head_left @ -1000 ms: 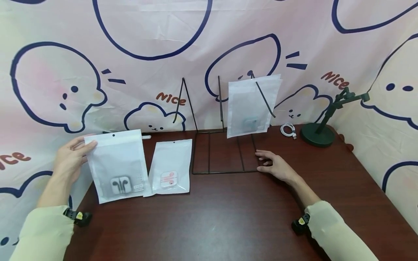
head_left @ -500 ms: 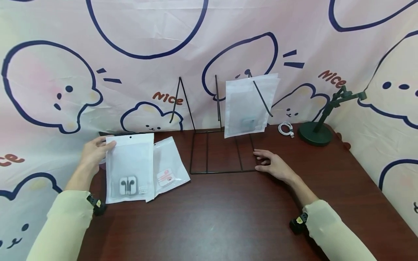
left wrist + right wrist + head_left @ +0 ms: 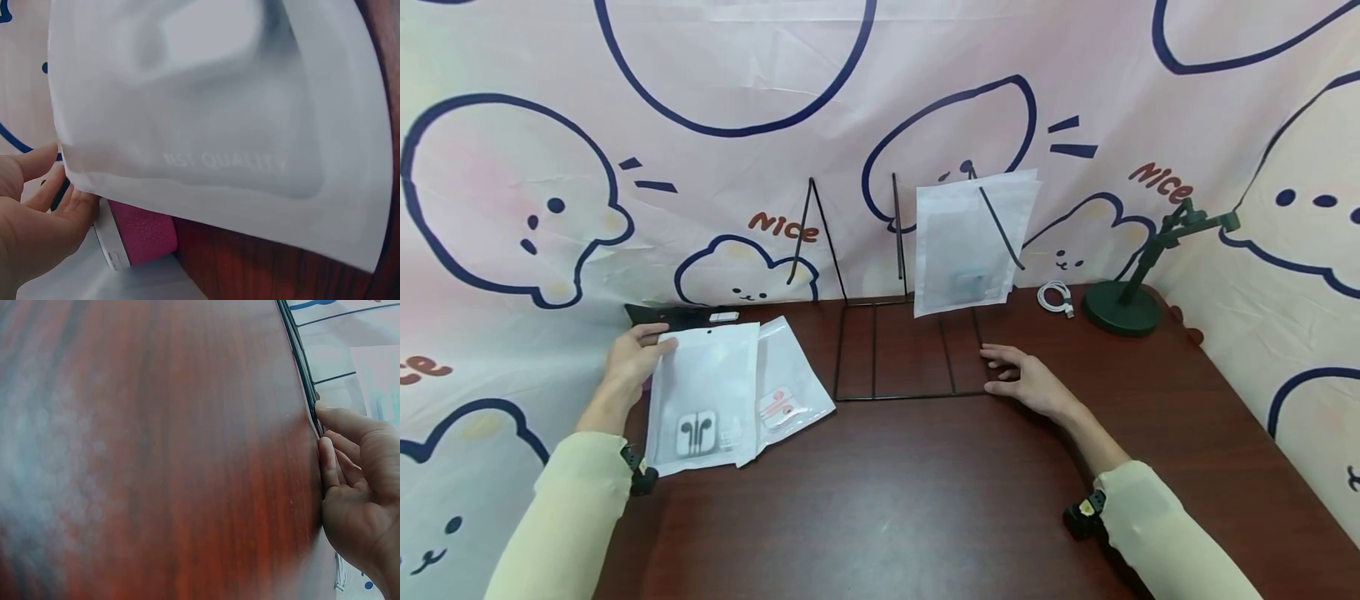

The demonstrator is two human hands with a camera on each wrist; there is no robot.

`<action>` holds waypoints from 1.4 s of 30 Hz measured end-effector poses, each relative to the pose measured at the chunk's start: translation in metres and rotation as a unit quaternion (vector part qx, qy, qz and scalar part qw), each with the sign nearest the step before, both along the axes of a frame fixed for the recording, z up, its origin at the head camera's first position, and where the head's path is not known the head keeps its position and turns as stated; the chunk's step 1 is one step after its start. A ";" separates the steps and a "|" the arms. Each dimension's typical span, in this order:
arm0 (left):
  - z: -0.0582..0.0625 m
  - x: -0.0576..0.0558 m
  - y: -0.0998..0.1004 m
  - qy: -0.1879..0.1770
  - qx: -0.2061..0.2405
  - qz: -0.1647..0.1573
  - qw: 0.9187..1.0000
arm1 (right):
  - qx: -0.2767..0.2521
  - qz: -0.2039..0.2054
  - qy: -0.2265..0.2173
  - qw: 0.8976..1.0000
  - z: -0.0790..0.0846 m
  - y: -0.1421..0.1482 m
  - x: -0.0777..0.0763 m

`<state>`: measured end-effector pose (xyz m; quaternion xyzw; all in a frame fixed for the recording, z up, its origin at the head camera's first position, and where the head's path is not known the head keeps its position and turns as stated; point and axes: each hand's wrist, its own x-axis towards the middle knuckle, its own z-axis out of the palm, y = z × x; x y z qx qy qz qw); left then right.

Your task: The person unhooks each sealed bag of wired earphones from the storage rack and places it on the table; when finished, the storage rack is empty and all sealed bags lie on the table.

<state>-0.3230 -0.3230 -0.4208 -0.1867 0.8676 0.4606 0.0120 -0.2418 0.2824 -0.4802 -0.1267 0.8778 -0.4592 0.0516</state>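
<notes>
In the head view, my left hand (image 3: 634, 360) pinches the upper left corner of a white zip bag (image 3: 707, 375), through which a white earphone case with dark earphones shows. Partly under that bag lies a second white bag (image 3: 782, 367) with a pink-marked case in it. In the left wrist view the held bag (image 3: 237, 144) hides much of what is behind it. My right hand (image 3: 1030, 382) holds the front right corner of a black wire rack (image 3: 917, 396), thumb and fingers at its wire. White bags (image 3: 962, 242) hang from the rack's right hook.
A dark flat object (image 3: 662, 315) with a small white item (image 3: 724, 317) lies at the back left. The left wrist view has a pink-and-white box-like thing (image 3: 147, 234). A coiled white cable (image 3: 1056, 298) and a green stand (image 3: 1123, 308) are at the back right.
My left hand has moved right and slightly down with the earphone bag, which now overlaps the second bag. That second bag has turned askew. The right hand stays at the rack.
</notes>
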 end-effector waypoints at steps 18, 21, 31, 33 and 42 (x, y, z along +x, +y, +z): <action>0.004 0.007 0.017 0.043 0.010 -0.034 0.998 | 0.011 -0.007 0.007 1.000 -0.006 0.003 -0.002; 0.009 0.013 0.028 0.061 0.019 -0.055 0.996 | 0.012 -0.004 0.011 1.000 -0.006 0.002 -0.003; 0.027 0.029 0.098 0.114 0.078 -0.188 0.972 | 0.002 -0.003 0.008 1.000 -0.006 0.004 -0.001; 0.024 0.031 0.114 0.113 0.102 -0.212 0.965 | -0.002 -0.001 0.008 1.000 -0.006 0.005 -0.001; -0.006 0.047 0.169 0.064 0.143 -0.298 0.942 | -0.013 0.015 0.006 1.000 0.007 -0.001 0.005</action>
